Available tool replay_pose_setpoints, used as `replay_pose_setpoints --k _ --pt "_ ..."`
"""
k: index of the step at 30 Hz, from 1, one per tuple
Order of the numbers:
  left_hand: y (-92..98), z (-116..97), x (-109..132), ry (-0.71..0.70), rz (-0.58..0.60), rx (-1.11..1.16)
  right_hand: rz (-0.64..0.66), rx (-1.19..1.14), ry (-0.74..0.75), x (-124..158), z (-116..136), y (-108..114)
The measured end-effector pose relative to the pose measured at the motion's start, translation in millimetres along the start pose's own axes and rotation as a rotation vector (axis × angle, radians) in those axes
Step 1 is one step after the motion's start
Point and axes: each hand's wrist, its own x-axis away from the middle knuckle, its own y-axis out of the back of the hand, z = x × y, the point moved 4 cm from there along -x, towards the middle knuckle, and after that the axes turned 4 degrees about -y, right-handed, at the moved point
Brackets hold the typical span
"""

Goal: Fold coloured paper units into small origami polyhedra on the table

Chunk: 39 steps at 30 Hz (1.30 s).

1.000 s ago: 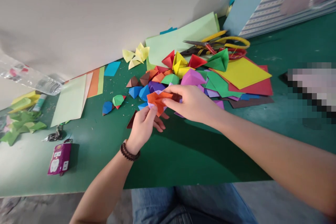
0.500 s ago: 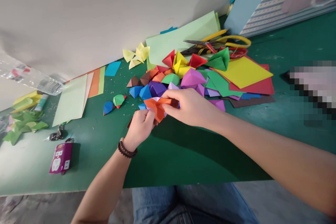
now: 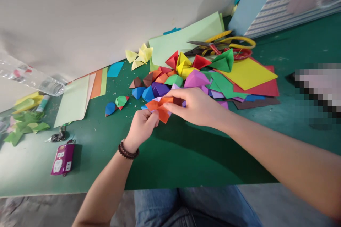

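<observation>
Center of frame, orange-and-lilac folded paper piece [image 3: 160, 109] pinched between both hands: left hand [image 3: 141, 126], dark bead bracelet [image 3: 128, 150] on wrist, closed on its lower edge; right hand [image 3: 194, 107] gripping from above. Just behind, heap of multicoloured origami pyramids [image 3: 170, 81] on green tabletop [image 3: 186, 156]; yellow-handled scissors [image 3: 241, 41] upper right.

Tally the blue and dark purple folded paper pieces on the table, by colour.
Blue folded paper pieces: 4, one mostly hidden
Dark purple folded paper piece: 1
Total: 5
</observation>
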Motion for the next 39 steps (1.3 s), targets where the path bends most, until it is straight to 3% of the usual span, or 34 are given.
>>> replay_pose_setpoints --k 5,13,20,24,28,33,36,39 --pt "3.9 0.1 1.2 -0.055 -0.126 0.092 0.123 -0.291 -0.011 -1.4 -1.1 -1.0" --pt "-0.6 -1.8 0.8 -0.038 -0.112 0.059 0.058 -0.122 -0.002 0.6 0.1 -3.6" --pt "-3.8 -6.8 4.0 -0.052 -0.103 -0.027 0.004 -0.145 0.032 0.9 -3.8 -12.0" --pt "-3.3 -7.8 5.6 -0.078 -0.152 -0.068 -0.054 -0.083 0.127 3.6 0.8 -10.0" --pt "-2.7 -7.0 6.1 -0.068 -0.178 0.046 -0.204 0.074 0.368 6.4 8.1 0.2" --pt "-4.1 -6.6 3.4 0.05 0.059 0.599 -0.389 0.329 0.641 9.9 10.3 10.0" --pt "-5.0 -8.4 1.9 0.136 0.26 0.895 -0.416 0.488 0.792 13.2 8.7 8.8" --pt "-3.5 -5.1 1.1 0.227 0.308 1.018 -0.387 0.612 0.89 15.6 5.9 4.3"
